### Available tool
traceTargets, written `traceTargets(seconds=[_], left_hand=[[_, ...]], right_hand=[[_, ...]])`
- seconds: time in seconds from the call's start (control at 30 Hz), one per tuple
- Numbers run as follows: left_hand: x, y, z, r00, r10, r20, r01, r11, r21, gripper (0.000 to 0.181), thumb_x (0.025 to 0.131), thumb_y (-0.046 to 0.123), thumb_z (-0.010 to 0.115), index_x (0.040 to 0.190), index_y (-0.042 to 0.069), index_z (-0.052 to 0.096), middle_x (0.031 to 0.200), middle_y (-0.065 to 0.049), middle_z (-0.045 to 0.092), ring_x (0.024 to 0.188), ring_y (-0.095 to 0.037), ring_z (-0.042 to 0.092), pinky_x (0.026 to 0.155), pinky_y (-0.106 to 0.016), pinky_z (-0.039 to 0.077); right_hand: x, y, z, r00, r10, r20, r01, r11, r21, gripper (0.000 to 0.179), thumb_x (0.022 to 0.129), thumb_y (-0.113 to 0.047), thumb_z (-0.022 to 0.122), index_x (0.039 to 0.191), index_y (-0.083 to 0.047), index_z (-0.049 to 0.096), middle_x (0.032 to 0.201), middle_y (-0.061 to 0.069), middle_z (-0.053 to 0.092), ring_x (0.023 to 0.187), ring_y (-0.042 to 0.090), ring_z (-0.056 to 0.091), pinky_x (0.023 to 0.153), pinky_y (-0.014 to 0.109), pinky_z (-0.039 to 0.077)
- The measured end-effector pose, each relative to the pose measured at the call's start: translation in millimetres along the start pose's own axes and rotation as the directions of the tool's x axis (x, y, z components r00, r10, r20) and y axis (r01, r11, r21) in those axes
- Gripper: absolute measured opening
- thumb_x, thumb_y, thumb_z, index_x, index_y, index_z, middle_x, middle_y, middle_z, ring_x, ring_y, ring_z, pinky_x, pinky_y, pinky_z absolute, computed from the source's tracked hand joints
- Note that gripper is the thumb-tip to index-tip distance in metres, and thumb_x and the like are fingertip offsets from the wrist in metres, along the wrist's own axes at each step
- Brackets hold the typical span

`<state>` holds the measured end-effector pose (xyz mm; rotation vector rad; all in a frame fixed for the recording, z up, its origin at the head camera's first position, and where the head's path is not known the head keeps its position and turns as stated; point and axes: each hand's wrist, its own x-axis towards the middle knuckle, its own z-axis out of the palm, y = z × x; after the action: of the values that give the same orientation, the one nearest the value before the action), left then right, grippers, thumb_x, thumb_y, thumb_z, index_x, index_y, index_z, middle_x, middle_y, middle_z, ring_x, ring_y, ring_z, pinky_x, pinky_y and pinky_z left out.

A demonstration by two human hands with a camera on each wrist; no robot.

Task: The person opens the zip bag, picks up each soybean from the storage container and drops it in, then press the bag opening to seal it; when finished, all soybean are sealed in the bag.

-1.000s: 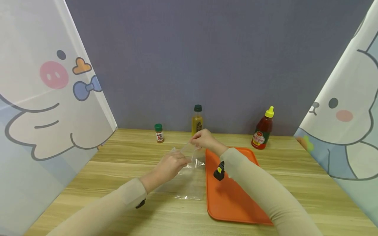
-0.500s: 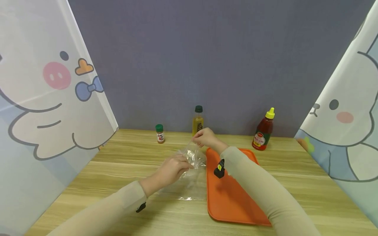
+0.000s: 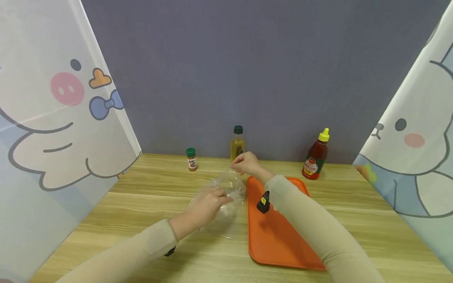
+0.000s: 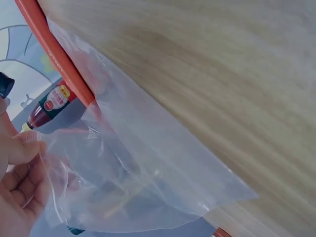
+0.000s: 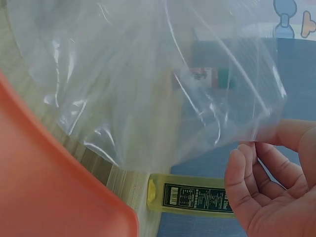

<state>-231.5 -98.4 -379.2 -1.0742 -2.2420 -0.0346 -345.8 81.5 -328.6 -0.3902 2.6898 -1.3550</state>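
Observation:
A clear plastic bag (image 3: 226,224) lies partly on the wooden table, with its far end lifted between both hands. My left hand (image 3: 205,206) pinches the near side of the bag; in the left wrist view its thumb presses the film (image 4: 143,163) against curled fingers. Farther back, my right hand (image 3: 248,164) holds the bag's raised corner between thumb and fingertips, and the right wrist view shows that pinch, with the other fingers (image 5: 247,173) curled loosely. Creased film spreads between the two hands. Nothing solid is visible inside it.
An orange tray (image 3: 279,243) sits right of the bag, beneath my right forearm. Along the back stand a green-capped spice jar (image 3: 192,161), a bottle of yellow oil (image 3: 236,147) partly behind my right hand, and a red sauce bottle (image 3: 315,157). A grey partition rises behind.
My left hand has shifted slightly right and toward me, drawing the bag's near side away from the right hand's corner. The right hand has barely moved and keeps its pinch.

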Motion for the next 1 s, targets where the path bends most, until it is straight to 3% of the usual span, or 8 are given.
traceTargets(seconds=[0.17,0.37,0.57,0.73,0.87,1.0], left_hand=[[0.0,-0.6,5.0,0.999,-0.038,-0.039,0.038,0.999,0.017,0.034,0.074,-0.004,0.076,0.099,0.02,0.077,0.083,0.006,0.067,0.079,-0.01,0.061,0.071,-0.021,0.053],[1.4,0.5,6.7,0.998,-0.055,-0.042,0.055,0.998,0.017,0.035,0.074,-0.005,0.077,0.099,0.019,0.077,0.083,0.006,0.067,0.078,-0.009,0.059,0.069,-0.02,0.052],[0.7,4.6,3.7,0.997,-0.08,0.02,0.08,0.997,0.014,0.038,0.075,-0.006,0.075,0.103,0.019,0.076,0.084,0.006,0.064,0.079,-0.01,0.057,0.072,-0.022,0.053],[1.0,6.7,0.8,0.995,-0.092,0.048,0.091,0.996,0.009,0.037,0.076,-0.005,0.075,0.104,0.018,0.076,0.085,0.005,0.064,0.079,-0.01,0.057,0.075,-0.024,0.054],[0.9,6.8,-1.2,0.992,-0.089,0.087,0.086,0.996,0.041,0.035,0.078,-0.001,0.075,0.106,0.018,0.075,0.087,0.005,0.063,0.08,-0.01,0.055,0.071,-0.022,0.051],[0.5,5.1,-3.3,0.989,-0.085,0.121,0.072,0.991,0.11,0.036,0.078,0.003,0.076,0.109,0.022,0.074,0.09,0.006,0.064,0.083,-0.011,0.054,0.068,-0.021,0.048]], right_hand=[[-1.2,2,3,1.0,0.013,0.002,-0.013,1.0,-0.005,0.018,0.088,-0.018,0.069,0.099,-0.004,0.074,0.079,0.005,0.067,0.062,0.015,0.061,0.072,0.042,0.06],[-3.5,0,3,0.999,-0.015,-0.046,0.013,0.999,-0.033,0.014,0.088,-0.018,0.068,0.094,-0.008,0.075,0.082,0.006,0.068,0.064,0.017,0.062,0.064,0.034,0.059],[-3.8,0,-1,0.994,-0.031,-0.105,0.024,0.997,-0.067,0.017,0.088,-0.018,0.066,0.096,-0.006,0.076,0.086,0.007,0.07,0.076,0.03,0.067,0.059,0.029,0.057],[-3.3,2,0,0.992,-0.003,-0.129,-0.007,0.997,-0.075,0.018,0.089,-0.018,0.064,0.098,-0.007,0.075,0.084,0.006,0.07,0.069,0.024,0.065,0.058,0.028,0.056],[-6.1,1,2,0.995,0.001,-0.099,-0.008,0.997,-0.071,0.017,0.09,-0.018,0.064,0.098,-0.007,0.074,0.084,0.009,0.069,0.06,0.016,0.06,0.057,0.029,0.055],[-10.4,-1,5,0.999,-0.012,-0.032,0.01,0.998,-0.061,0.016,0.091,-0.019,0.064,0.097,-0.006,0.072,0.085,0.007,0.068,0.062,0.014,0.058,0.058,0.028,0.055]])
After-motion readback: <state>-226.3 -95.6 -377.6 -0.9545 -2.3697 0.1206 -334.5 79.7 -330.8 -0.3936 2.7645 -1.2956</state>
